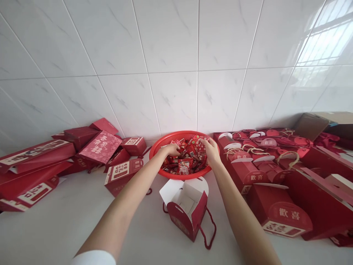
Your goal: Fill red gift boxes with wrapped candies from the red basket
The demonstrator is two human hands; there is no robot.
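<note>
1. While the left hand [172,149] dips into the red packets [185,166] with its fingers bent, their tips are partly hidden, so I cannot tell whether it has hold of any.
2. The right hand [211,149] reaches over the basket's right rim, thumb and fingers part-curled and close to a packet on top of the heap; whether it grips that packet I cannot tell.
3. The packets lie heaped in the red basket [176,176], which stands at the middle of the back edge of the bench [154,235], near the tiled wall [171,99].
4. Just in front of the basket, toward the bench's front edge, the open box [180,222] stands upright between the forearms, flaps spread, white inside, a dark red cord [212,232] looping at its right side.
5. Toward the bench's left edge, red boxes [79,138] lie piled at various tilts; a smaller box [124,175] sits nearer the basket.
6. Toward the right edge stand rows of closed boxes [245,173], some with rope handles, and a brown carton [310,127] occupies the back right corner.
</note>
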